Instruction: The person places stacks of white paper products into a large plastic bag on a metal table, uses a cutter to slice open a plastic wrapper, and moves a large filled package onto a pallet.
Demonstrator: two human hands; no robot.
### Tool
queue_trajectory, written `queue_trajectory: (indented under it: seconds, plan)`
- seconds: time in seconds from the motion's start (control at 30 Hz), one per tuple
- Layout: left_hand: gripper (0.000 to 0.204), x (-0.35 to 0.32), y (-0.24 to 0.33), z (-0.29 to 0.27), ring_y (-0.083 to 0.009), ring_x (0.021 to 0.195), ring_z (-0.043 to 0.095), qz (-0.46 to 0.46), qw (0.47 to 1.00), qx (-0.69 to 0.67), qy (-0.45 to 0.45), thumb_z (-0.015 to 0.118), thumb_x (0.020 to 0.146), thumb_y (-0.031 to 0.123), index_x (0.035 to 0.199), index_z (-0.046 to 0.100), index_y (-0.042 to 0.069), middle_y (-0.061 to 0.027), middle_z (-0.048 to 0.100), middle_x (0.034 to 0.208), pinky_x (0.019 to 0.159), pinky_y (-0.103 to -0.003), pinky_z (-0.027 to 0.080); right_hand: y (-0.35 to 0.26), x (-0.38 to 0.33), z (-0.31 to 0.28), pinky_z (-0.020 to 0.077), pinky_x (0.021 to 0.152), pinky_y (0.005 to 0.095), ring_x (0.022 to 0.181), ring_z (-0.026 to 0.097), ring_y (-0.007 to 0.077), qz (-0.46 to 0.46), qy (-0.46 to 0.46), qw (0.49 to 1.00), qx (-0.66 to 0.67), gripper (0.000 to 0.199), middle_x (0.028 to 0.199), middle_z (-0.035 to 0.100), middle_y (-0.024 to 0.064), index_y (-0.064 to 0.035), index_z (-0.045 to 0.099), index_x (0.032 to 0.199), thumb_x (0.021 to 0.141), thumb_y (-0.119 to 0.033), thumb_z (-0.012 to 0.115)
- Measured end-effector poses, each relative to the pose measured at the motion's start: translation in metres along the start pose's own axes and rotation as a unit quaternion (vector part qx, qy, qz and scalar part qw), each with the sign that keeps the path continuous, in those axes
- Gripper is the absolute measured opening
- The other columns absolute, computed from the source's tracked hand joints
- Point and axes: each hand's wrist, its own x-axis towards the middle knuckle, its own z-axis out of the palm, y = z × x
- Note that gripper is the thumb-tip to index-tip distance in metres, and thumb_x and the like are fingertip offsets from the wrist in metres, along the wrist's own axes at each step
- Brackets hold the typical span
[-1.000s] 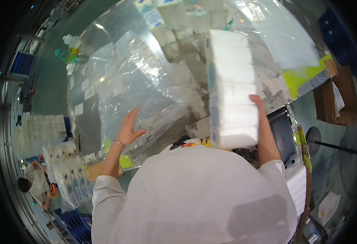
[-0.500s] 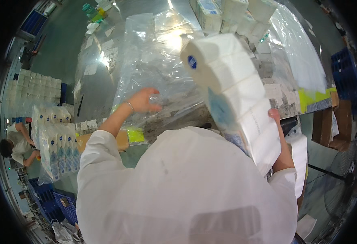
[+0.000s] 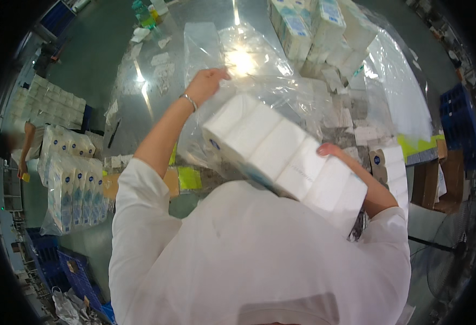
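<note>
A long white tissue pack (image 3: 273, 143), divided into several segments with a round blue mark on its end, lies slanted in front of my body. My right hand (image 3: 333, 150) grips its right side; the fingers underneath are hidden. The pack's far left end is at the mouth of a clear plastic bag (image 3: 203, 51) spread over the metal table (image 3: 140, 108). Beyond that end, my left hand (image 3: 208, 84) has its fingers closed on the bag's film. A bracelet circles the left wrist.
More tissue packs (image 3: 324, 27) stand at the table's back right, beside a stack of clear film (image 3: 406, 86). Another pack (image 3: 395, 173) is by my right elbow. Bagged packs (image 3: 73, 189) and a co-worker's arm (image 3: 28, 146) are at left. A cardboard box (image 3: 446, 184) sits right.
The tissue pack has swung down and left, from steeply raised to lying lower across the bag. My left hand has moved forward and right, its spread fingers closing on the film.
</note>
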Motion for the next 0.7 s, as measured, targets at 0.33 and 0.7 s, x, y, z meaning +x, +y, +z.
queue_trajectory:
  seconds: [0.33,0.7]
  plan:
    - [0.024,-0.107,0.088,0.043,-0.0133,0.057,0.05,0.177,0.975,-0.009,-0.131,0.051,0.087,0.024,0.104,0.06,0.009,-0.0086,0.061,0.077,0.058,-0.024,0.043,-0.044,0.183,-0.038,0.0423,0.087,0.0347,0.097,0.055,0.024,-0.245,-0.126,0.93,-0.242,0.044,0.11,0.056,0.015,0.0005,0.053,0.113,0.08,-0.029,0.049]
    - [0.022,-0.099,0.072,0.042,-0.007,0.053,0.037,0.106,0.949,-0.26,-0.143,0.046,0.09,0.02,0.104,0.058,0.008,0.0006,0.043,0.06,0.05,-0.022,0.034,-0.131,0.263,0.168,0.0421,0.078,0.0335,0.087,0.053,0.0214,-0.246,0.22,0.933,-0.142,0.056,0.097,0.058,0.0127,0.004,0.057,0.103,0.072,-0.042,0.061]
